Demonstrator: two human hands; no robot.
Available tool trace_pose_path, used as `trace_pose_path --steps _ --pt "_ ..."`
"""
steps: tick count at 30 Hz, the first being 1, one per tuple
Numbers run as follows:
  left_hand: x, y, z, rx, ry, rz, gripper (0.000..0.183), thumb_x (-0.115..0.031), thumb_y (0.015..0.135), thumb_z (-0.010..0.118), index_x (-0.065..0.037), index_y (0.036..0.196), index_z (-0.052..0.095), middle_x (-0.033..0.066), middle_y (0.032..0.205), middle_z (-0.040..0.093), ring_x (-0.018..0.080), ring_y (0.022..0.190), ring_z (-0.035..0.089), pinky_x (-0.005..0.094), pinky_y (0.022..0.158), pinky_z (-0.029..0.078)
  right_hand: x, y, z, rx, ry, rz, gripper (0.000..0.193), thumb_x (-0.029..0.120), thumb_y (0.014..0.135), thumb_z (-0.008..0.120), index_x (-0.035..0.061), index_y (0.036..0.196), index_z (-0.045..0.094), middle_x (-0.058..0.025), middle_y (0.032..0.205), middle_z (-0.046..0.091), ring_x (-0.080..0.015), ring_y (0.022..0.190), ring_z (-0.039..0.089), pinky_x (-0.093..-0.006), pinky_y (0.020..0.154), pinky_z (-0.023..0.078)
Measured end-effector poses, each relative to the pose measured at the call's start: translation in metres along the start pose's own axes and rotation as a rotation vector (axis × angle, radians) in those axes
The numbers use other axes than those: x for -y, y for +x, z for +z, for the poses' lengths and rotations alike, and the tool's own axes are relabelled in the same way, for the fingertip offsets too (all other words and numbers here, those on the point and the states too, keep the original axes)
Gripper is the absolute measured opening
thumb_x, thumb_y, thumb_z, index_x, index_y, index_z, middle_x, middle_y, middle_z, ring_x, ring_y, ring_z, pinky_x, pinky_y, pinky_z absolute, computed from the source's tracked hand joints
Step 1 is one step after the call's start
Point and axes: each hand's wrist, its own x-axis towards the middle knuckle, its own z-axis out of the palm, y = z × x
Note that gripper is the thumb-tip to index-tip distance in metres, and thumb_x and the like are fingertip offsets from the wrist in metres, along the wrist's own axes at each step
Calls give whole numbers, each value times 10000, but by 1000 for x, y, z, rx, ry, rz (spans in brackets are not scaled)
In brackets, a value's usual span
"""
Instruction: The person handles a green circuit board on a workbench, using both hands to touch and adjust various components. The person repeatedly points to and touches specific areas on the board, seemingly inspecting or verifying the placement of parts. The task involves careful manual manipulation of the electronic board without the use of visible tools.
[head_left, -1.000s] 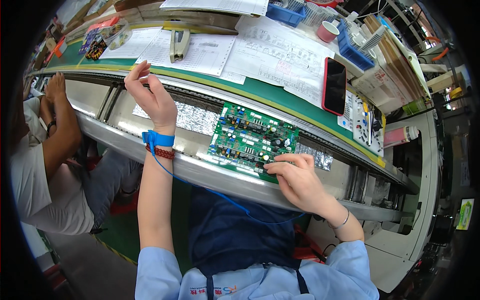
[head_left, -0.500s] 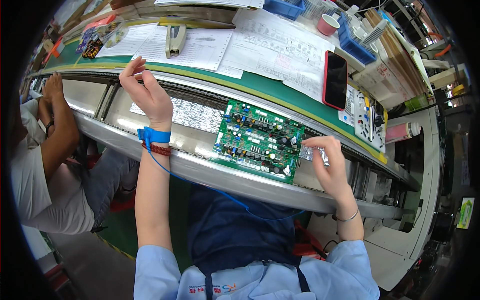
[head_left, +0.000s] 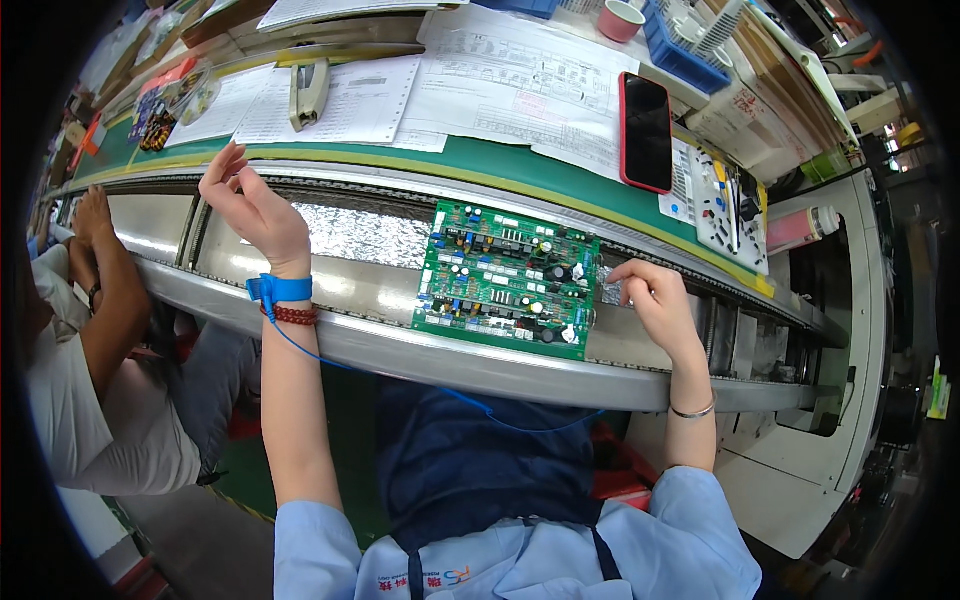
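A green circuit board, crowded with capacitors, white connectors and other parts, lies flat across the two rails of a conveyor in front of me. My right hand is at the board's right edge, fingers bent and index finger pointing at it; whether it touches is unclear. Nothing shows in that hand. To the left of the board, my left hand is raised over the conveyor near its far rail, with loosely curled fingers apart and nothing visible in them. A blue wrist strap with a blue cord is around my left wrist.
Beyond the conveyor, a green bench holds papers, a stapler, a red-edged phone and a tray of small parts. A pink cup stands by blue baskets. At left, another person's arm rests at the conveyor.
The whole view has shifted, with the bench items now further left. My left hand appears further left and slightly lower. The right hand stays by the board's right edge.
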Motion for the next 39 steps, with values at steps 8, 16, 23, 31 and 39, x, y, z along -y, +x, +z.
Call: trace_pose_path --steps 8,16,23,31,39 --pt "-66 2 -25 198 -123 -16 169 37 881 395 38 963 543 106 903 575 162 826 537 269 757 432 -2 2 8 79 11 24 253 112 782 442 -12 816 660 -102 573 602 -161 537 593 -286 522 445" --pt "-161 -97 -73 965 -144 273 271 -44 622 597 -65 891 624 36 973 646 183 792 559 327 740 372 -1 3 11 154 116 -3 265 90 777 426 -27 850 652 -75 599 598 -124 551 537 -271 513 405" --pt "-170 -129 -58 963 -43 67 293 35 629 565 -53 906 593 69 1065 658 218 818 524 321 767 339 -2 2 11 188 123 -31 275 83 799 418 -34 924 633 -75 652 604 -124 612 537 -275 551 409" --pt "-172 -132 -53 964 -3 25 297 52 633 551 -30 918 572 94 1120 637 240 868 514 336 798 345 -6 1 11 198 122 -44 271 69 804 415 -41 930 627 -89 668 611 -138 630 556 -285 579 434" --pt "-171 -135 -53 961 35 77 286 51 637 543 -39 906 575 97 1127 636 241 868 516 326 760 355 -5 2 11 196 108 -61 272 54 794 405 -43 921 625 -79 663 603 -137 630 552 -286 592 439"
